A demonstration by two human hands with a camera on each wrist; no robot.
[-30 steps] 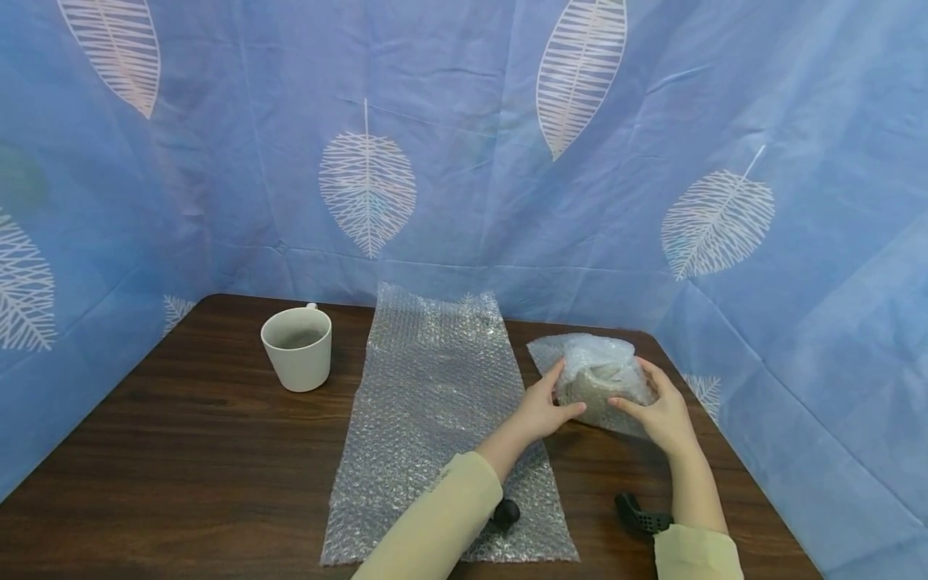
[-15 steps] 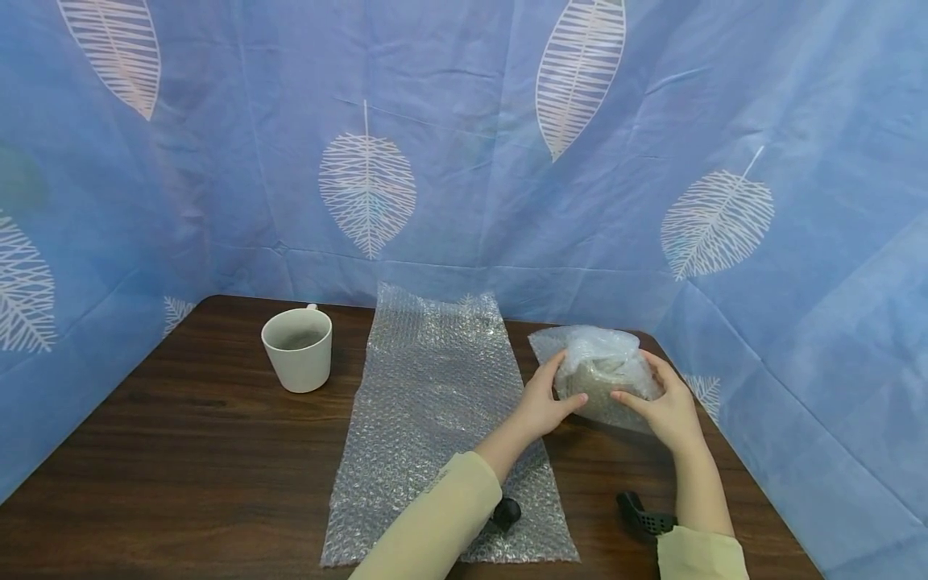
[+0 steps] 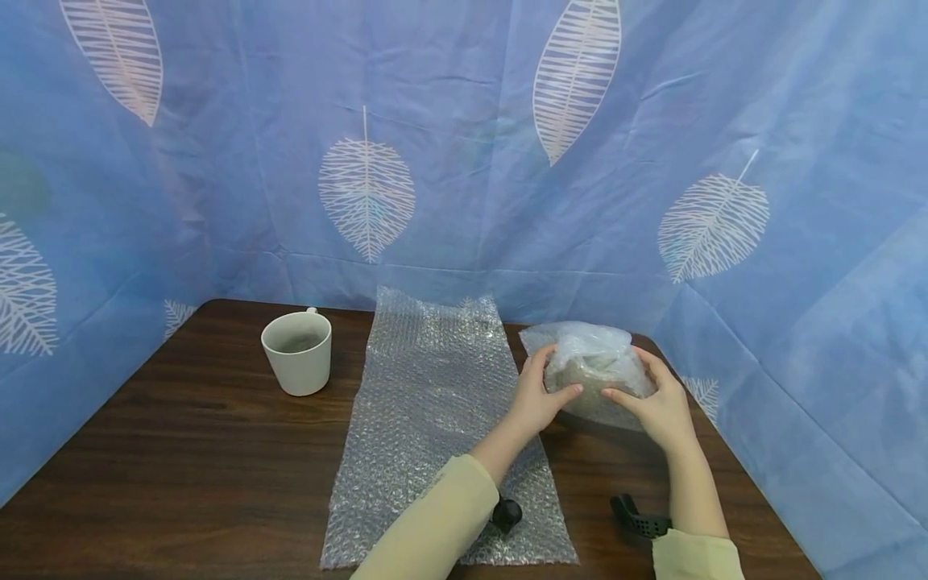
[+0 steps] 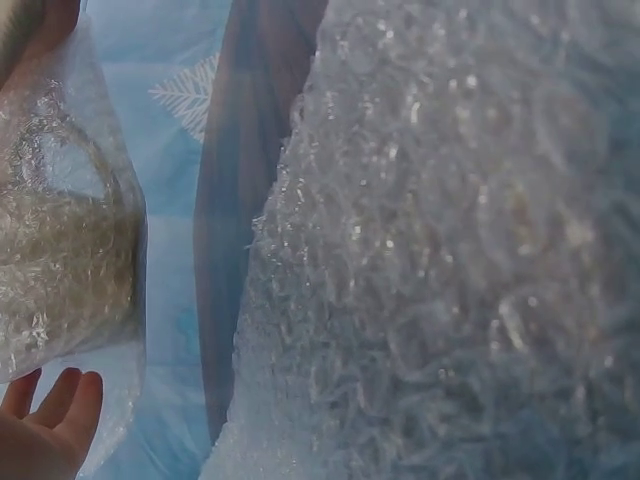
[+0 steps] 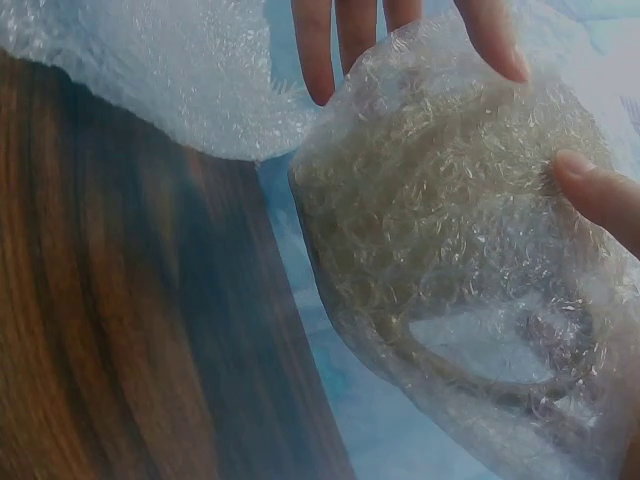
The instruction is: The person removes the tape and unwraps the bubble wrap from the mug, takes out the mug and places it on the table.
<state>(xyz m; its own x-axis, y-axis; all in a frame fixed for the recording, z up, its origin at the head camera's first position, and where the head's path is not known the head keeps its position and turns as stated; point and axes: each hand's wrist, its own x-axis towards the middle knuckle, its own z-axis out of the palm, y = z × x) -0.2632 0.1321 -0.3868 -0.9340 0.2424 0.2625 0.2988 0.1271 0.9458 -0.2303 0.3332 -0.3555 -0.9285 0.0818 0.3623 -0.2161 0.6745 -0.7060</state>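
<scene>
Bundle: a mug wrapped in bubble wrap (image 3: 593,372), held at the right rear of the table (image 3: 181,451), just right of the flat sheet; handle loop shows through the wrap in the right wrist view.
Left hand (image 3: 538,395): fingers and thumb curled round the bundle's left side.
Right hand (image 3: 656,403): grips its right side, thumb on the front.
Sheet: 1 flat bubble wrap sheet (image 3: 428,411) down the table's middle.
Cup: 1 bare white mug (image 3: 297,352), upright, left of the sheet.
Backdrop: blue leaf-print cloth (image 3: 464,145).
</scene>
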